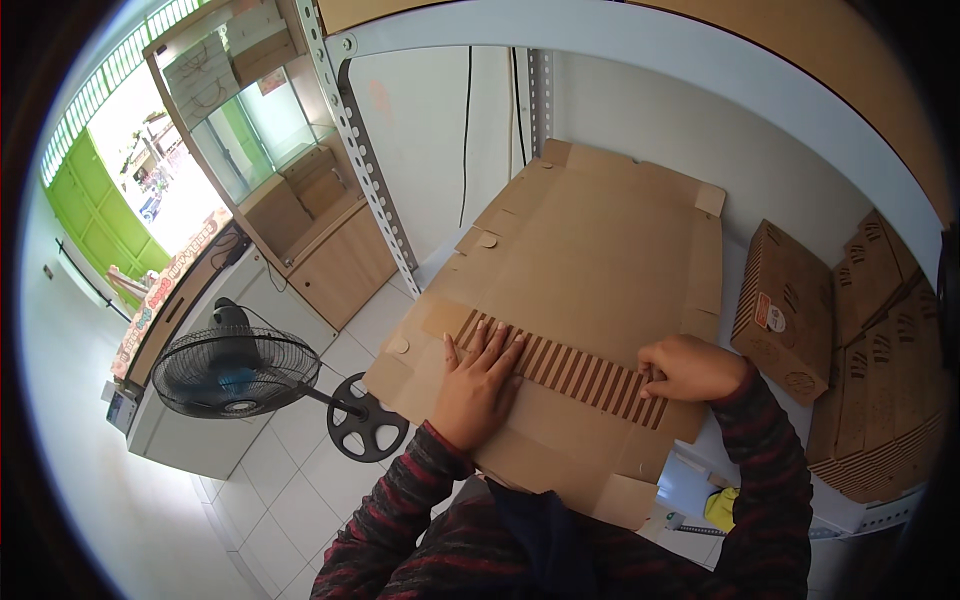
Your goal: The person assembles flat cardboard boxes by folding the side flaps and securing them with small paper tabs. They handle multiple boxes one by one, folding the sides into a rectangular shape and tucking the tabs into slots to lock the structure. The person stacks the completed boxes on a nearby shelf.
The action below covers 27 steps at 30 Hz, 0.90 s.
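Note:
A large flat sheet of brown cardboard (600,240), an unfolded box with small tabs and slots along its edges, lies in front of me. Across its near part runs a band of dark brown stripes (580,370). My left hand (478,390) rests flat on the left end of that band, fingers spread. At the band's right end my right hand (690,368) is closed, fingertips pinched together against the cardboard. Whatever it may hold between the fingers is hidden. The sheet's near edge reaches close to my body.
Folded brown boxes (785,310) and a stack of striped cardboard (880,380) stand on the right of the white shelf. A perforated metal upright (365,150) rises at the left. A black standing fan (238,370) is on the tiled floor, before a wooden cabinet (335,255). A yellow item (721,508) lies near my right forearm.

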### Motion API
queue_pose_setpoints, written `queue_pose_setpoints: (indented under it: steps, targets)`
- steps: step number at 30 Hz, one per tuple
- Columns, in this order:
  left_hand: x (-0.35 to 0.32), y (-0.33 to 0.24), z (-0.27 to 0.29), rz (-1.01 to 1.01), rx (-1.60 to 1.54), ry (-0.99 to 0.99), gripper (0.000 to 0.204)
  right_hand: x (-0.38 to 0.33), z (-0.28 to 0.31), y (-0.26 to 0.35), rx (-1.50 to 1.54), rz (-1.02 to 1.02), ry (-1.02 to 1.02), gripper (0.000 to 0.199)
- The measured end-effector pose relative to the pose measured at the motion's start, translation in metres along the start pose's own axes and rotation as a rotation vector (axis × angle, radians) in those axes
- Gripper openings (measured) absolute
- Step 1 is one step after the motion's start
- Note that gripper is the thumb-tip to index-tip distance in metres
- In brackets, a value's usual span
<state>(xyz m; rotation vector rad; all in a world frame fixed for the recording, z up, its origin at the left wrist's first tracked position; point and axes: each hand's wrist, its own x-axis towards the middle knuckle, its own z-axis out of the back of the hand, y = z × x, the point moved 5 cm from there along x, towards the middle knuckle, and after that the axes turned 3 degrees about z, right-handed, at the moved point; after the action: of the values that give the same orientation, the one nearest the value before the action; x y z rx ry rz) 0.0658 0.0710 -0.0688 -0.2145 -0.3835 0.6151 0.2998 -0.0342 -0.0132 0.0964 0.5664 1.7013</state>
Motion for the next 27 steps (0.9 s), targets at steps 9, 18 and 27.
queue_pose_setpoints:
  steps: [9,18,27]
  targets:
    - [-0.003,-0.007,0.003,0.011,0.038,-0.041,0.057,0.001,0.002,-0.008,0.037,0.008,0.019,0.028]
    - [-0.005,-0.024,-0.003,-0.055,0.012,0.040,0.060,0.001,0.000,-0.007,0.058,-0.042,0.041,0.026]
    - [-0.006,-0.025,-0.002,-0.038,-0.005,-0.003,0.060,-0.004,0.007,-0.002,0.059,-0.024,0.056,0.023]
